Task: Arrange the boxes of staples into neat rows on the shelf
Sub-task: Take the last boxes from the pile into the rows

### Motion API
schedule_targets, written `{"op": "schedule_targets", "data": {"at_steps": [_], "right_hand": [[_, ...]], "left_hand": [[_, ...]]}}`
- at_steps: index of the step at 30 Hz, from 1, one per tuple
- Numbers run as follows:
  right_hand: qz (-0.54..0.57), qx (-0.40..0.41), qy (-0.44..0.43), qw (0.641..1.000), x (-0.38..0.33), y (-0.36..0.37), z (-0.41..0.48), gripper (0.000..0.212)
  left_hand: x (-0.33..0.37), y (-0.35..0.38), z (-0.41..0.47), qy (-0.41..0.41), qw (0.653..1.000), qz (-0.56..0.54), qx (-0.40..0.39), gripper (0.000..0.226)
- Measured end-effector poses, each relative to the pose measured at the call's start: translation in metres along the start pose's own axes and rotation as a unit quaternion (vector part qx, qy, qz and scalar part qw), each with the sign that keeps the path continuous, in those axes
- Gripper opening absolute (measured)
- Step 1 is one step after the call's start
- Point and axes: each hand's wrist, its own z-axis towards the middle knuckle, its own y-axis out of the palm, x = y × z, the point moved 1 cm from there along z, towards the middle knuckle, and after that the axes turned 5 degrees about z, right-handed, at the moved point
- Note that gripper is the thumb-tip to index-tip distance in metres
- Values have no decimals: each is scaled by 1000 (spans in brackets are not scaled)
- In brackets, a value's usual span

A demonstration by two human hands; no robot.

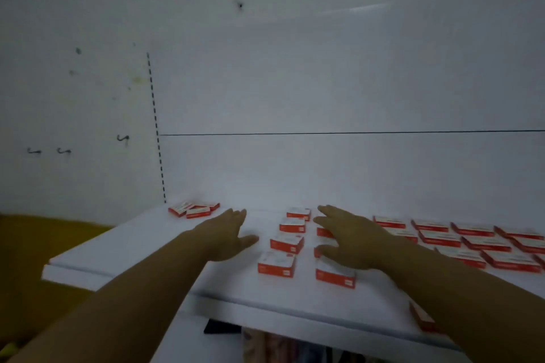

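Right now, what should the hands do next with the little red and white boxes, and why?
Probably the open left hand should reach for the jumbled small red-and-white cardboard boxes at the back left corner of the flat white shelf and bring one beside the straight column of boxes. Those few lie crooked, apart from the rows, and that hand is empty and nearest.

On my feed: white back panel [324, 82], one dark horizontal seam [354, 133] across it; slotted upright strip [156, 132] at its left edge; three small dark hooks [63, 151] on the wall left of the strip; ochre surface [44, 233] low left; dark flat object [221, 327] at bottom, identity unclear.
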Motion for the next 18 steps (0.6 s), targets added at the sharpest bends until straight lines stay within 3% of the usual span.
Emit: {"op": "schedule_targets", "data": {"at_steps": [10, 18], "right_hand": [[-17, -35, -55, 998, -100, 43, 82, 62], [-17, -81, -110, 990, -137, 77, 197, 50]], "left_hand": [[-105, 26, -5, -28, 998, -65, -3, 76], [-188, 53, 41, -113, 992, -28, 51, 70]]}}
